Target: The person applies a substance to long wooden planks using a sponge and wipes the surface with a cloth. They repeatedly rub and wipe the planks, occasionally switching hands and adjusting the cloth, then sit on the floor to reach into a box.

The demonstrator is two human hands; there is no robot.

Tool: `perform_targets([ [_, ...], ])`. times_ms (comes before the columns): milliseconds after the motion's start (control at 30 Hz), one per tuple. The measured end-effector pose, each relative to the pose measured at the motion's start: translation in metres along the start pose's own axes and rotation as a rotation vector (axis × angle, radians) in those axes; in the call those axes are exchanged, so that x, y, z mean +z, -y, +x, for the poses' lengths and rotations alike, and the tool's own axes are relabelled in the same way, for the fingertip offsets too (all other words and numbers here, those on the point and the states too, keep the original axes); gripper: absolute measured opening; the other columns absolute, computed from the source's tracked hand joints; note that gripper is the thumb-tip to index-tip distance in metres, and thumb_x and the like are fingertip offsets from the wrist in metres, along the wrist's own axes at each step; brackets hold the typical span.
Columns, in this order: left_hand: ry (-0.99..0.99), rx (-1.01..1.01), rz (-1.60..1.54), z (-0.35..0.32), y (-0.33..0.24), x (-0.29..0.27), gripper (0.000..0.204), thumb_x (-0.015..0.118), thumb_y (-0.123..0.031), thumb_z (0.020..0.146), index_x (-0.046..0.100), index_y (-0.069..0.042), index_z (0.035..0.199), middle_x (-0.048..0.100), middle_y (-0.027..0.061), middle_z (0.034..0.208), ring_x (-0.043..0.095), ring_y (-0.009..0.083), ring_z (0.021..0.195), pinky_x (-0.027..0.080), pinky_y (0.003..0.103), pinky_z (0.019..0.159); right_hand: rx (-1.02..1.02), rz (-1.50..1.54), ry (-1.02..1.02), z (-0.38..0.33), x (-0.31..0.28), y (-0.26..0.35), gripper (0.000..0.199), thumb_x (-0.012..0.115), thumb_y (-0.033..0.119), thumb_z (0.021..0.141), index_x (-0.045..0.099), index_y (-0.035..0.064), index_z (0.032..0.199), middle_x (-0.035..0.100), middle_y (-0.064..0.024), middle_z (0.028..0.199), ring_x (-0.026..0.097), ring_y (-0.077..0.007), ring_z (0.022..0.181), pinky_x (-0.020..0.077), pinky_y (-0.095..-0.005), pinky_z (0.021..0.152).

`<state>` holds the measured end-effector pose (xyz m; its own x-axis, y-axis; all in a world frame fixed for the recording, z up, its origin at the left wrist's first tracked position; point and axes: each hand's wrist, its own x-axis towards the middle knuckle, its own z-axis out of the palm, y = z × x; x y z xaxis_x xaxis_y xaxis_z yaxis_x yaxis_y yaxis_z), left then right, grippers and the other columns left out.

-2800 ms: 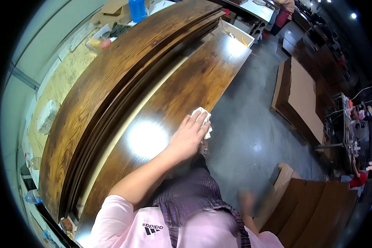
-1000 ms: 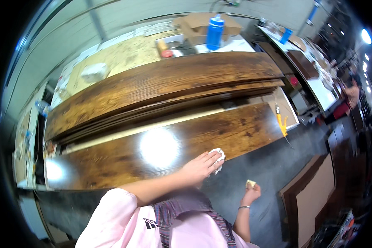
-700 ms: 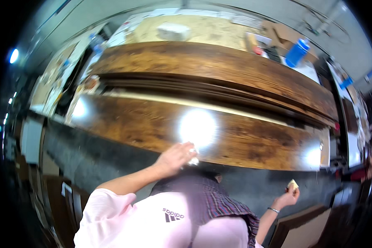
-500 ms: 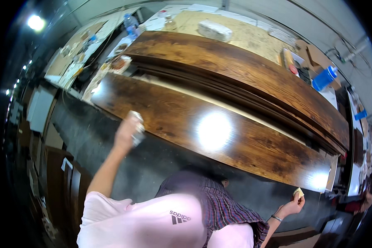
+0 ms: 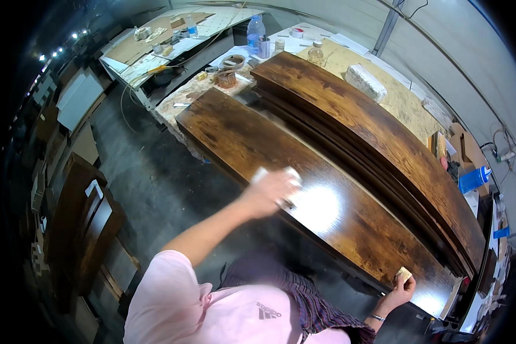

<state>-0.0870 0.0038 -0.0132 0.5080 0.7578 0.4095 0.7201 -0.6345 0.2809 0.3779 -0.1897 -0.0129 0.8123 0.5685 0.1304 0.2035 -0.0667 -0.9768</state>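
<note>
Two hands, one glossy plank

Your left hand [image 5: 269, 192] is clenched around a white cloth [image 5: 292, 175] and presses it flat on the near stained plank [image 5: 252, 149], just at 9 o'clock of the bright lamp glare on the finish. The hand is blurred, so the exact finger hold is hard to read. Your right hand [image 5: 400, 288] sits at the plank's far end, toward 4 o'clock in the view, pinching a small pale sponge-like block [image 5: 405, 273] against the plank's near edge.

The cloth looks soft and limp; bunch it under the palm rather than by a corner. The plank looks long, stiff and heavy, and its wet-looking sheen is probably slick and easy to mark, so grip it by the edges.

At 12 o'clock a second, thicker dark plank [image 5: 350, 114] lies parallel, stacked over thinner boards. Beyond it, at 11 o'clock, a cluttered tabletop [image 5: 200, 86] carries a water bottle [image 5: 255, 30], a jar [image 5: 315, 53] and a small bowl [image 5: 233, 61].
</note>
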Motion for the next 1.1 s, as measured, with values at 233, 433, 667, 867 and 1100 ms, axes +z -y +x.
perform_targets([
  [233, -0.366, -0.478, 0.054, -0.021, 0.124, -0.052, 0.026, 0.060, -0.008, 0.093, 0.068, -0.008, 0.118, 0.069, 0.0161, 0.118, 0.062, 0.0351, 0.116, 0.049, 0.041, 0.104, 0.080, 0.072, 0.121, 0.007, -0.007, -0.018, 0.019, 0.065, -0.003, 0.088, 0.064, -0.0033, 0.108, 0.067, -0.0081, 0.100, 0.064, -0.0139, 0.087, 0.0521, -0.0253, 0.077],
  [433, -0.022, 0.059, -0.024, 0.076, -0.026, 0.031, 0.033, 0.061, -0.015, 0.092, 0.064, -0.012, 0.125, 0.059, 0.0160, 0.135, 0.050, 0.0337, 0.131, 0.038, 0.043, 0.113, 0.205, 0.309, 0.246, 0.005, 0.042, -0.003, 0.019, 0.062, -0.004, 0.086, 0.061, -0.0003, 0.104, 0.067, -0.0065, 0.093, 0.064, -0.0139, 0.079, 0.0530, -0.0268, 0.069],
  [667, -0.207, -0.558, 0.408, 0.078, 0.170, 0.013, 0.038, 0.059, -0.023, 0.093, 0.062, -0.007, 0.127, 0.058, 0.0168, 0.132, 0.051, 0.0380, 0.125, 0.043, 0.050, 0.105, 0.223, 0.339, 0.360, 0.005, 0.058, -0.015, 0.017, 0.064, 0.004, 0.089, 0.060, -0.0006, 0.104, 0.067, -0.0082, 0.094, 0.064, -0.0148, 0.078, 0.0525, -0.0268, 0.068],
  [867, 0.213, -0.414, 0.119, 0.113, 0.042, 0.060, 0.049, 0.050, -0.012, 0.100, 0.044, -0.006, 0.148, 0.031, 0.0180, 0.159, 0.021, 0.0302, 0.151, 0.017, 0.044, 0.126, 0.273, 0.400, 0.319, 0.005, 0.048, -0.010, 0.023, 0.063, 0.000, 0.086, 0.059, -0.0028, 0.109, 0.066, -0.0092, 0.097, 0.064, -0.0154, 0.085, 0.0527, -0.0277, 0.077],
  [1100, 0.160, -0.635, 0.117, 0.117, 0.097, 0.024, 0.052, 0.046, -0.004, 0.096, 0.043, -0.003, 0.148, 0.032, 0.0203, 0.159, 0.026, 0.0313, 0.150, 0.016, 0.044, 0.126, 0.285, 0.402, 0.346, 0.008, 0.047, -0.007, 0.024, 0.061, -0.002, 0.086, 0.059, -0.0035, 0.109, 0.066, -0.0101, 0.098, 0.064, -0.0160, 0.085, 0.0525, -0.0280, 0.077],
])
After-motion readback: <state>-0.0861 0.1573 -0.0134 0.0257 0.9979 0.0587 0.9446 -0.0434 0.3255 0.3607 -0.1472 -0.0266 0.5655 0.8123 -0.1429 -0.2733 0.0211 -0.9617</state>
